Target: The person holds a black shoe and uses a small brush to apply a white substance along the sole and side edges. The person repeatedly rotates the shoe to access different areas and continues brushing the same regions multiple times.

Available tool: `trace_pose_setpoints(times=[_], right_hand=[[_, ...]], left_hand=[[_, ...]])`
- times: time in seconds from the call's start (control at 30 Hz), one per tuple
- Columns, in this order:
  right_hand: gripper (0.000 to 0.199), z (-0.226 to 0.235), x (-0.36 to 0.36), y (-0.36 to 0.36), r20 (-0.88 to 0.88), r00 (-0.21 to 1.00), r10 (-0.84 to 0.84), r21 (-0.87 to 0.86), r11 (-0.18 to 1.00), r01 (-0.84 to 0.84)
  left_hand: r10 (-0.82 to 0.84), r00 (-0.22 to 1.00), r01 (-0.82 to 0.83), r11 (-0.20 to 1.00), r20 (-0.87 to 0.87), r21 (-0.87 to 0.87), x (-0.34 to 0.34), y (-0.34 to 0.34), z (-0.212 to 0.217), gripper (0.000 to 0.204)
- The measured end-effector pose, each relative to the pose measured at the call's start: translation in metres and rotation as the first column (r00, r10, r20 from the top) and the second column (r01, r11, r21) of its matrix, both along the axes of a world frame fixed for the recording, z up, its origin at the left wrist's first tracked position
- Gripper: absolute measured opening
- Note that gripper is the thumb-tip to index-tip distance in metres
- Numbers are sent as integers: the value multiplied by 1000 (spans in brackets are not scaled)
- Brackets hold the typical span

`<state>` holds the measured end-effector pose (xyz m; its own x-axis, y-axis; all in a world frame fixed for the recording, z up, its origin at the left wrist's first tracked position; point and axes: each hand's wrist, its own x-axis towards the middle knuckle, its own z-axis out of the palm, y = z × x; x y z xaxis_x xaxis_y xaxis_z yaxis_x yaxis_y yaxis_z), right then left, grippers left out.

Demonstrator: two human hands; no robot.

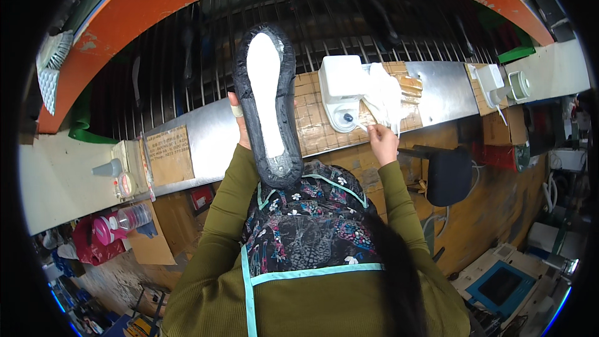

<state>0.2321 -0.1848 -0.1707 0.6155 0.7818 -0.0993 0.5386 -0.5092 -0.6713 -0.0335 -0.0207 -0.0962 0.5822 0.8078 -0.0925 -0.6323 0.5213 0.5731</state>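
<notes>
My left hand (240, 122) has its fingers wrapped round the left side of a black shoe upper (248, 112). The shoe is held bottom up, its long axis pointing away from me, and a white sole-shaped piece (266, 100) covers the middle of its underside. A bandage-like wrap shows on one finger. To the right, my right hand (382, 143) pinches a thin white strip or stick (364, 128) at the front of a white container (340, 81) with a dark round opening or knob. White crumpled sheeting (382, 97) lies against the container's right side.
A metal ledge (218, 134) partly covered with cardboard (312, 106) runs across in front of me, before a rack of bars (206, 56). A second white container (490, 81) stands at the far right. A grey cup (107, 168) and tape roll (126, 184) sit at the left.
</notes>
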Motion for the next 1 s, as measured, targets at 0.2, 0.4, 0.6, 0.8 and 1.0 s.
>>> trace_pose_setpoints(times=[0.2,0.4,0.6,0.8,1.0], right_hand=[[14,-13,21,-11,-895,440,72,94,995,29],[12,148,-37,49,-9,960,281,583,781,-223],[12,183,-58,93,234,937,259,610,712,-349],[20,179,-73,88,575,794,199,532,645,-548],[28,159,-93,26,605,677,418,449,523,-724]], left_hand=[[-39,963,39,999,-265,-4,-2,-3,-22,109],[-88,956,98,995,-281,21,13,-5,-4,112],[-101,985,116,988,-142,98,19,-8,21,107],[-70,990,79,994,-120,76,5,-4,18,108],[-27,992,28,1000,-123,11,-13,1,11,110]])
